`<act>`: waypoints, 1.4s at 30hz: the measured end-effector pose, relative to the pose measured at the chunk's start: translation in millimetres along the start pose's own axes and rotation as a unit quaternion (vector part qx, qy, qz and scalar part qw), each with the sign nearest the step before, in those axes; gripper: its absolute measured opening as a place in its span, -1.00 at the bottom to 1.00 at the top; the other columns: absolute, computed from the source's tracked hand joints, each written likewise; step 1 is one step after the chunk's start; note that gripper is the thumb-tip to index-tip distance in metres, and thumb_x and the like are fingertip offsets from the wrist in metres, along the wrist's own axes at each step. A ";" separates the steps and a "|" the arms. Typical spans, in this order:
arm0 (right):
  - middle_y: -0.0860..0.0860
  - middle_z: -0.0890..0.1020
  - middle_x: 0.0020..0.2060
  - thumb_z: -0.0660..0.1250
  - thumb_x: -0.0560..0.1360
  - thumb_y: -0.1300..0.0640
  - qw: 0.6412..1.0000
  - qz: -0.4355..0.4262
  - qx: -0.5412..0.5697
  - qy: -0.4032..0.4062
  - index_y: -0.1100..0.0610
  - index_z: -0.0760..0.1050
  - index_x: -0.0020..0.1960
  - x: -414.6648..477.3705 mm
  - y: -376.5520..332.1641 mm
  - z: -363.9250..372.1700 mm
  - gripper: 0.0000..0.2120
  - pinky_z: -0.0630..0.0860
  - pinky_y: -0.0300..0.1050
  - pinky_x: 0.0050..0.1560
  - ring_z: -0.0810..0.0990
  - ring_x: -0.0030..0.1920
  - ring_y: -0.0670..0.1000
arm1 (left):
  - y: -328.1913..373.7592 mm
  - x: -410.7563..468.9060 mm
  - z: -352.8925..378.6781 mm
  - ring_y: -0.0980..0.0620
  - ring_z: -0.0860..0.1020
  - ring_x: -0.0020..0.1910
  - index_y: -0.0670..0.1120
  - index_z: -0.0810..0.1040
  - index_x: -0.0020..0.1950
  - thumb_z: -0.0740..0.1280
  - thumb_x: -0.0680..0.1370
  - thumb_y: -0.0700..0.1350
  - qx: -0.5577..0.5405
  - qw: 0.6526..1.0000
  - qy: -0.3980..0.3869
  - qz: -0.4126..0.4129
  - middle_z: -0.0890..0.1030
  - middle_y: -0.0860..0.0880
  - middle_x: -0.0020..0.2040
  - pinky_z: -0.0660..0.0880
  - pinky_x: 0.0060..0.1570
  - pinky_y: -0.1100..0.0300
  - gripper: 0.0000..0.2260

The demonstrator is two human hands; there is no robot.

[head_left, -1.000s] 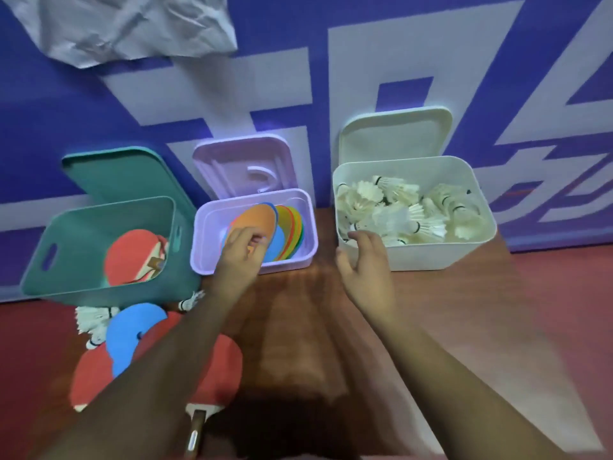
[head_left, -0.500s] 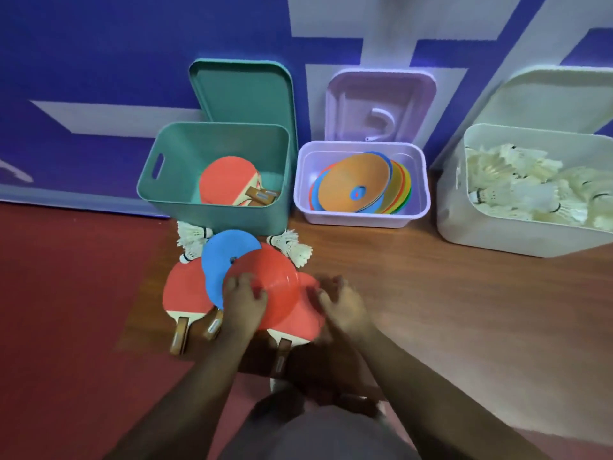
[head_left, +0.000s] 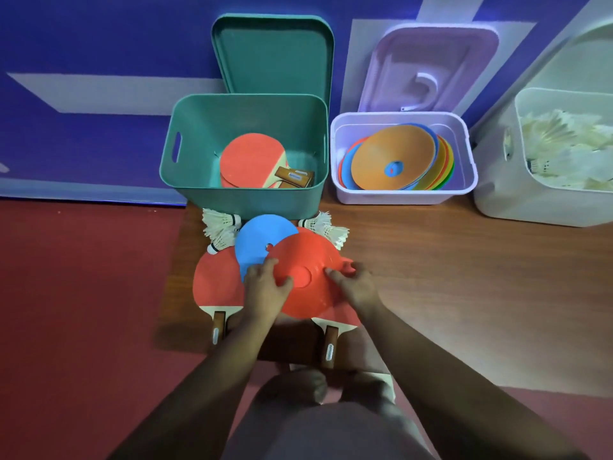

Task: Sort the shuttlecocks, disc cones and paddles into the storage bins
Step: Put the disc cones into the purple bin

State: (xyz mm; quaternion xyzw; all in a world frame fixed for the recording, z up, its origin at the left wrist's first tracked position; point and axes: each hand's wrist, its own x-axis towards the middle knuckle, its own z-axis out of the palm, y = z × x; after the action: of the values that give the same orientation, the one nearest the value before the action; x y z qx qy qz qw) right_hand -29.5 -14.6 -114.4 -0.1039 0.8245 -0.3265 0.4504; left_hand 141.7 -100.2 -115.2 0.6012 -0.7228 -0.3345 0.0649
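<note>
Red disc cone (head_left: pixel 306 277): smooth, slightly glossy plastic. Green bin (head_left: pixel 243 194) and lilac bin (head_left: pixel 403 195): matt plastic. Paddle handles (head_left: pixel 329 346): varnished wood; floor board (head_left: pixel 447 260): wood-grain.

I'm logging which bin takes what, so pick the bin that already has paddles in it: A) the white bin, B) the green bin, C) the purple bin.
B: red paddles lie inside the green bin, while the purple bin holds disc cones and the white bin holds shuttlecocks.
</note>
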 end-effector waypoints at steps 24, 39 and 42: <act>-0.13 0.60 -0.20 0.40 0.44 0.37 0.878 -0.446 -0.109 -0.137 0.14 0.66 -0.06 -73.3 -91.6 -24.7 -0.82 0.45 -0.34 -0.05 0.54 -0.15 -0.17 | 49.2 39.1 -80.8 -0.14 0.57 0.14 -0.02 0.56 0.23 0.24 0.49 0.32 -0.502 0.795 -0.274 -0.203 0.60 -0.13 0.17 0.56 -0.02 -0.18 -0.49; 0.06 0.53 0.22 0.36 0.42 -0.33 0.979 -0.013 0.202 0.022 0.03 0.40 0.40 -42.3 -39.7 -30.1 -0.32 0.50 0.00 0.24 0.57 0.19 0.07 | 32.4 27.9 -53.7 -0.15 0.60 -0.04 -0.05 0.56 0.11 0.32 0.42 -0.23 -0.447 0.852 -0.237 -0.135 0.64 -0.13 0.00 0.54 -0.01 -0.08 -0.72; 0.13 0.65 0.03 0.39 0.52 0.10 0.969 0.049 0.240 -0.013 0.26 0.48 0.28 -34.9 -27.4 -26.7 -0.61 0.59 0.04 0.05 0.64 0.01 0.12 | 29.3 28.0 -51.9 -0.02 0.63 -0.06 -0.01 0.61 0.07 0.39 0.48 -0.11 -0.341 0.901 -0.261 -0.055 0.69 -0.05 -0.02 0.53 -0.01 0.10 -0.82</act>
State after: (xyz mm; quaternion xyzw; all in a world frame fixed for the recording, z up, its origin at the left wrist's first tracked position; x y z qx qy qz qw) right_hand -34.5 -7.5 -63.4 0.0437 0.7203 -0.4910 0.4881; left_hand 135.7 -145.2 -67.5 0.4723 -0.5211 -0.7087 0.0568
